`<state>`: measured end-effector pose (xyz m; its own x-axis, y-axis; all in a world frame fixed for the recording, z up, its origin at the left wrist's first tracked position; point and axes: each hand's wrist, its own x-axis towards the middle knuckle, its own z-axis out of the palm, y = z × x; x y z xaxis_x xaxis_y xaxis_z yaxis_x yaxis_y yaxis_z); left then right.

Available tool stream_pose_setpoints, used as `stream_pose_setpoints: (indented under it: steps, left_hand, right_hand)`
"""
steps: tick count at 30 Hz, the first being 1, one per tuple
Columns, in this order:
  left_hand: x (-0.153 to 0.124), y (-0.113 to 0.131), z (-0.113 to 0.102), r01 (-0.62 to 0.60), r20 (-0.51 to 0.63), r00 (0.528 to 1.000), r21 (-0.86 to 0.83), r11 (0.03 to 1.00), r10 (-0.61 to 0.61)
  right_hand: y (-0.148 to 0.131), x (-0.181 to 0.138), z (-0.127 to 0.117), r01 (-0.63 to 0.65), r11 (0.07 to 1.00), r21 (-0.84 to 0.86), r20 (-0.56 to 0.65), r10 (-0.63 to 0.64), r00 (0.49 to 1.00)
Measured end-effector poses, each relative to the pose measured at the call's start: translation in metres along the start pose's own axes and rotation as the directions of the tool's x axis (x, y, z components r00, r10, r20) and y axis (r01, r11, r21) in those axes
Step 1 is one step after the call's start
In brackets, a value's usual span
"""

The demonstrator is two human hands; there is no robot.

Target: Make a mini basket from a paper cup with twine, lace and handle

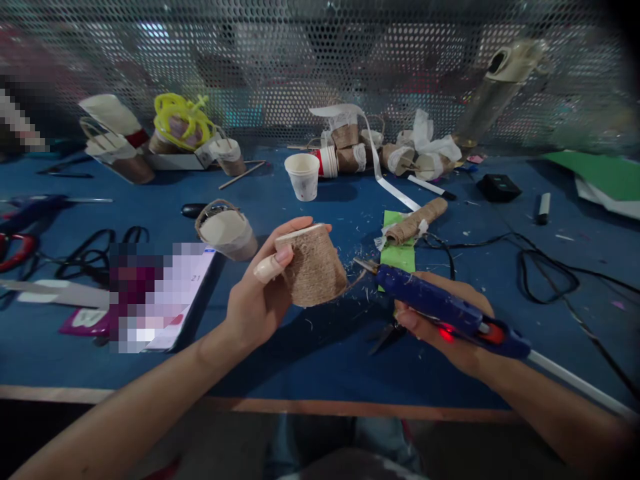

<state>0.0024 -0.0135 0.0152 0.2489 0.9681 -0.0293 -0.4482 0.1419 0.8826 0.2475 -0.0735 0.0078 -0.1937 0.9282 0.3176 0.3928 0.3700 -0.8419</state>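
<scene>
My left hand (260,293) grips a paper cup wrapped in brown jute twine (313,263), held tilted above the blue table (325,360); a bandage covers the thumb tip. My right hand (445,327) is closed around a blue hot glue gun (445,308) whose red light glows. Its metal nozzle points left, close to the twine-wrapped cup's side. A loose twine end hangs between cup and nozzle.
A spool of jute twine (417,221) lies on green paper behind the gun. A plain paper cup (303,176), a cup basket with handle (225,230), scissors (95,250), black cables (545,267), and several finished cup crafts (360,150) crowd the table before a perforated screen.
</scene>
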Motion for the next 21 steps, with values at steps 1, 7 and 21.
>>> stream_pose_setpoints:
  steps: [1,7,21]
  left_hand:
    - [0.000,0.000,0.000,-0.017,0.015,1.000,-0.008,1.000,0.017]
    - [0.000,-0.001,-0.003,-0.056,0.018,0.998,0.020,0.998,0.055]
    - [0.014,-0.002,-0.008,-0.273,-0.283,0.915,0.097,0.957,0.289]
  right_hand:
    - [0.000,0.000,0.000,0.002,0.999,-0.037,0.005,-0.001,1.000]
    - [0.000,-0.001,0.003,-0.002,0.997,-0.074,0.015,0.004,1.000]
    - [0.019,0.003,-0.011,0.225,0.924,-0.310,0.188,-0.172,0.967]
